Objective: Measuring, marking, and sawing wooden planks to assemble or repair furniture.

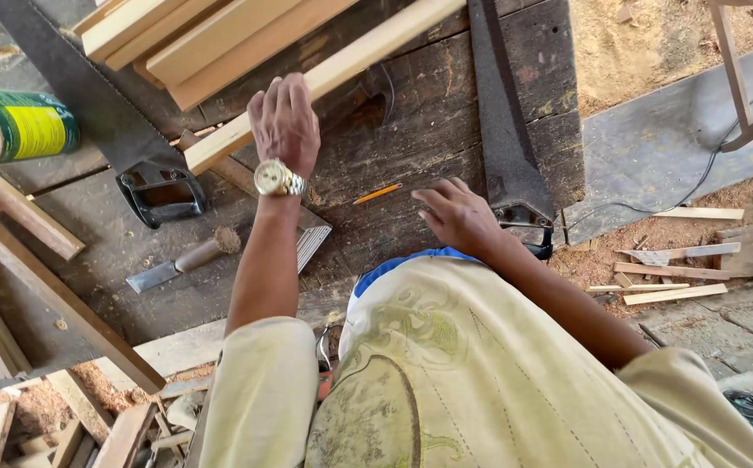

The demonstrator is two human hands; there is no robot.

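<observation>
Head view: at centre frame the left hand [283, 121] lies fingers-down over a pale wood strip [324, 78] that runs diagonally to the upper edge; whether the fingers curl round it cannot be told. The right hand [456, 215] rests flat, fingers spread, holding nothing, on the dark bench [428, 130], just right of an orange pencil [377, 193]. A chisel [181, 262] lies lower left, one saw [90, 113] at upper left, and another saw [502, 130] beside the right hand. To handle the strip well, the person should probably press it firmly against the bench so it cannot skid, and keep fingers off both blades.
</observation>
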